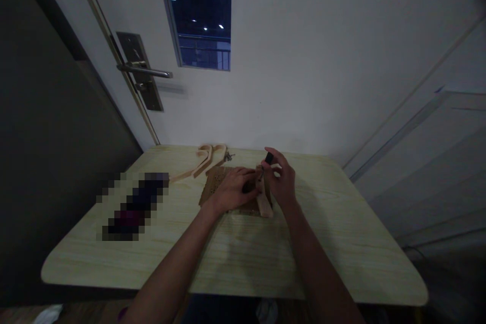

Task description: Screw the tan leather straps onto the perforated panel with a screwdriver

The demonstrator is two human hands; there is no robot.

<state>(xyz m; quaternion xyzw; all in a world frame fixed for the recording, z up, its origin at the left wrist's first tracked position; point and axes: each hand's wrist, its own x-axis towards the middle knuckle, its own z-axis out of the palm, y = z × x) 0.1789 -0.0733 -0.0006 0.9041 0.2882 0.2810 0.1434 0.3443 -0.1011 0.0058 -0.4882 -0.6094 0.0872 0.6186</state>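
Note:
My right hand is closed on a small screwdriver, its black handle pinched between thumb and fingers. The metal shaft slants down to a pale wooden piece; whether the tip sits in a screw is too small to tell. Bent over from the left, my left hand grips the side of this wooden piece between thumb and fingers. Under both lies a brown cardboard sheet with small dark holes or marks on its left part. The upper end of the wood is partly hidden by my fingers.
Hook-shaped wooden pieces lie at the table's back left, beside a small heap of screws. A blurred-out dark object rests on the left of the wooden table. Behind the table stands a white door with a metal handle.

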